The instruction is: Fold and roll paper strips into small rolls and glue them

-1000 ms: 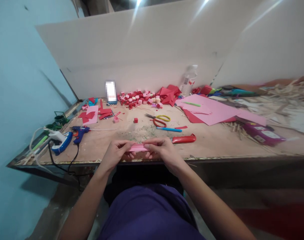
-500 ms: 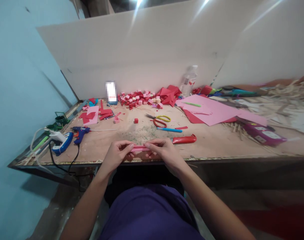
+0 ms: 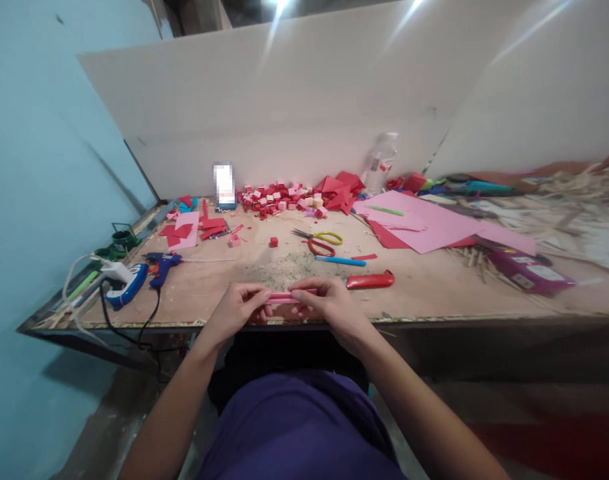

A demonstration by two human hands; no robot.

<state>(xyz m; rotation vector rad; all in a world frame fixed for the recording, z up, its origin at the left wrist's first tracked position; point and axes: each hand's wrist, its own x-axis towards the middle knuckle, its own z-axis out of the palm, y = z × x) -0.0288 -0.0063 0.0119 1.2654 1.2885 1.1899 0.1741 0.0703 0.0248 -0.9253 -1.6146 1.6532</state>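
Observation:
A narrow pink paper strip (image 3: 283, 298) is pinched between both hands at the near edge of the wooden table (image 3: 434, 293). My left hand (image 3: 237, 309) grips its left end with closed fingers. My right hand (image 3: 329, 305) grips its right end the same way. The strip looks folded thin and lies level just above the table edge. A red utility knife (image 3: 370, 281) lies just right of my right hand.
Scissors (image 3: 319, 240) and a blue pen (image 3: 340, 261) lie behind the hands. A blue glue gun (image 3: 159, 262) with its cable sits at left. A heap of small red and pink cubes (image 3: 279, 198), pink sheets (image 3: 424, 223), a bottle (image 3: 379, 163) and wooden sticks (image 3: 574, 193) fill the back and right.
The pink strip has been folded narrower between my fingers, from a flat band to a thin one. Both hands stay at the same spot on the table edge.

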